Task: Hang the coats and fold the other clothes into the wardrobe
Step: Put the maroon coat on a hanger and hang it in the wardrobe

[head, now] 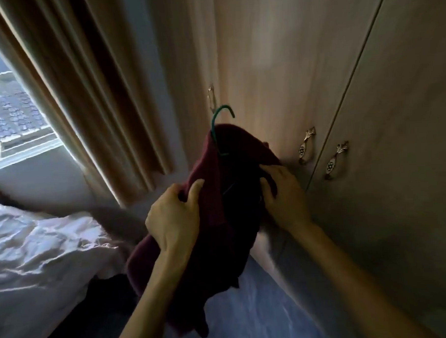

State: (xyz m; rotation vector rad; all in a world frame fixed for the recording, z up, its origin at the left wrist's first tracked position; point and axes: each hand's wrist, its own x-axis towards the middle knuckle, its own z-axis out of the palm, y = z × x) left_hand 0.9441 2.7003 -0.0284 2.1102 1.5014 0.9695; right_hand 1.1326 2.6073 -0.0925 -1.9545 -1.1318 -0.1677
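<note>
— What do our hands have?
— Our left hand (pixel 174 217) is curled on the left edge of the coat (pixel 219 220), with thumb and fingers pinching a fold of cloth. Our right hand (pixel 284 194) grips the right edge, its fingertips tucked into the fabric.

— How does the coat look?
— It is dark red, soft and bunched. We hold it up in the air between both hands, and its lower part hangs past our left wrist toward the floor (pixel 248 310). A green hanger (pixel 220 108) sits inside it. The hook pokes out above the top, and a bit of the frame shows in the opening.

— Where is the wardrobe?
— The wardrobe (pixel 276 64) is just behind the coat and to the right. The two doors by our right hand are shut, with a pair of ornate handles (pixel 306 144) side by side near our knuckles. A third handle (pixel 211 97) shows above the hook, but it is blurred.

— What else is around?
— A tan curtain (pixel 98 97) hangs left of the wardrobe, with a bright window (pixel 7 114) beyond it. A bed (pixel 28 243) with crumpled pale sheets lies at lower left. The shut doors stand between the coat and the inside.
</note>
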